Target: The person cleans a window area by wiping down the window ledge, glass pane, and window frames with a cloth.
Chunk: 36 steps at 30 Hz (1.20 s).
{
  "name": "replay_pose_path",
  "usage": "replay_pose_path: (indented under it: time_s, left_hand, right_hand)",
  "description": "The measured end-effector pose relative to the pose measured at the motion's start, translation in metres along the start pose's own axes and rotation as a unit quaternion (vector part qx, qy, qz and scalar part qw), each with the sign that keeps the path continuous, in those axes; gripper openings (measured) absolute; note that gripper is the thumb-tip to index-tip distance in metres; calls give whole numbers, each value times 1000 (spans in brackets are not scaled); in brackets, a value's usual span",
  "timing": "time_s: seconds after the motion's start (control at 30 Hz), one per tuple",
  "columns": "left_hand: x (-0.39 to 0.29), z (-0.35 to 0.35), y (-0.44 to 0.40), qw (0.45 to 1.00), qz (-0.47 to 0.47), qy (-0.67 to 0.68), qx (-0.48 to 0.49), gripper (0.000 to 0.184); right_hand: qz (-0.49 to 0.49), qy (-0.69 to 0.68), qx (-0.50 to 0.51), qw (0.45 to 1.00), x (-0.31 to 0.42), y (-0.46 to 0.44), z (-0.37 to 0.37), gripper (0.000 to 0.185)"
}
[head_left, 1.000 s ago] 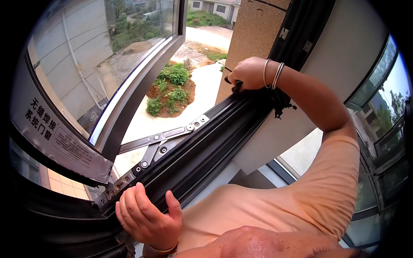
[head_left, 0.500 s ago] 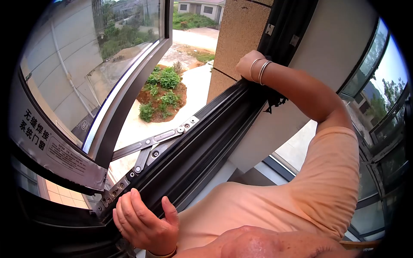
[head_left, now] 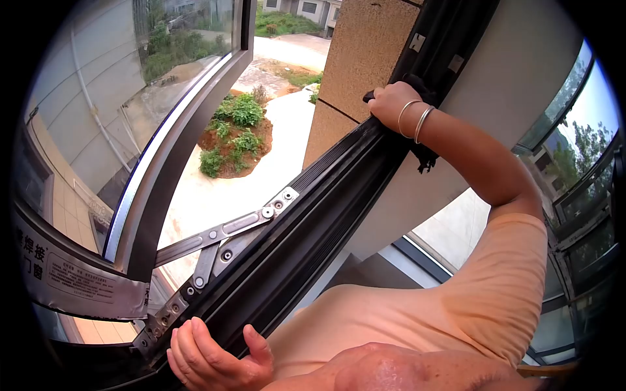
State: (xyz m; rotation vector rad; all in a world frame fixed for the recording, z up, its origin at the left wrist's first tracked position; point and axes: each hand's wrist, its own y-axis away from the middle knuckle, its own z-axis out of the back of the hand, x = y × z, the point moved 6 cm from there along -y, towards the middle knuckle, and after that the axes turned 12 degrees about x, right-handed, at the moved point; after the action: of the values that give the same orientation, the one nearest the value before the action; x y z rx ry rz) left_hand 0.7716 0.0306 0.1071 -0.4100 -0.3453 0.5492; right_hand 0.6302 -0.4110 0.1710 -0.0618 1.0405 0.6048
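My right hand (head_left: 395,105), with two bangles at the wrist, is closed on a black cloth (head_left: 425,156) at the far corner of the black window frame (head_left: 313,215). Part of the cloth bunches by the fingers, and a ragged end hangs below the wrist. Low on the left, my left hand (head_left: 218,358) is open, its thumb apart from its bent fingers, beside the lower frame. I see nothing in it; whether it touches the frame I cannot tell. Just above it lies a metal friction hinge (head_left: 228,228), joining the frame to the outward-swung glass sash (head_left: 163,156).
A printed label (head_left: 85,283) is stuck along the sash's lower edge. Beyond the frame are a stone-faced wall (head_left: 358,72) and green plants (head_left: 238,137) on the ground below. A pale inner wall (head_left: 502,72) rises beside my right arm, with more windows at right.
The view has shifted slightly, and the sash and hinge sit lower and further left. My right hand has turned a little at the frame corner, showing more of the black cloth.
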Motion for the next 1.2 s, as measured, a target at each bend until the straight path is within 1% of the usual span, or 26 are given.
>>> replay_pose_path:
  time_s: [0.17,0.23,0.27,0.4,0.43,0.47,0.5,0.57,0.6,0.63,0.67,0.7,0.73,0.77,0.83,0.9,0.97,1.0,1.03,1.07,1.1,1.13,1.17,1.2]
  left_hand:
    - [-1,2,1,1000,0,1,-16,58]
    - [-3,4,0,1000,12,2,-2,58]
    - [-4,4,-1,1000,12,4,-2,58]
    - [-1,0,0,1000,14,3,-27,58]
    - [-1,-1,1,999,7,3,-39,57]
    - [1,-3,1,999,2,3,-38,57]
    - [2,-5,2,999,-1,9,-46,57]
    - [2,-5,3,998,2,14,-53,57]
    - [2,-4,3,999,5,15,-47,57]
    - [3,-4,2,999,4,17,-41,57]
    - [3,-3,2,999,1,16,-41,57]
    - [2,-2,1,999,5,14,-40,57]
    - [2,-1,1,999,11,13,-38,57]
    - [1,0,1,999,13,13,-37,57]
    - [1,1,1,999,17,13,-25,57]
    - [1,1,1,1000,18,12,-12,57]
    - [1,0,2,1000,20,12,-10,57]
    - [1,-2,3,1000,19,11,-16,56]
    - [1,-4,3,1000,18,10,-21,56]
    - [1,-4,3,1000,16,11,-23,56]
    - [2,-7,5,1000,17,9,-24,56]
    - [2,-7,5,1000,17,6,-24,56]
    - [2,-6,5,1000,15,8,-25,56]
    - [1,-6,5,1000,17,6,-25,56]
  right_hand:
    - [32,-37,41,998,-5,2,12,23]
    - [102,-162,25,981,-3,6,17,25]
    - [156,-226,-40,961,-4,10,18,24]
    - [121,-225,-68,964,-8,18,23,26]
    - [78,-103,-40,991,-3,12,15,23]
    - [35,21,-9,999,0,9,8,21]
    - [35,21,-8,999,0,9,8,21]
    - [91,-75,55,992,3,20,21,24]
    - [149,-171,20,974,4,26,26,29]
    - [149,-172,21,973,6,27,24,29]
    - [207,-260,-34,943,10,32,27,28]
    - [260,-342,-90,898,10,38,33,28]
    - [300,-400,-120,858,11,46,40,36]
    - [301,-398,-120,858,10,55,44,36]
    - [212,-369,-190,885,-8,75,57,48]
    - [153,-352,-256,887,-46,83,50,61]
    - [118,-292,-351,882,-82,106,46,56]
    - [90,-249,-380,886,-93,121,47,55]
    - [87,-248,-380,887,-94,126,43,55]
    - [0,-167,-411,896,-96,132,40,54]
    - [-87,-82,-436,892,-94,140,40,53]
    - [-110,-36,-442,890,-82,137,39,50]
    - [-81,-28,-438,895,-70,122,32,46]
    - [-52,-42,-384,921,-54,108,26,46]
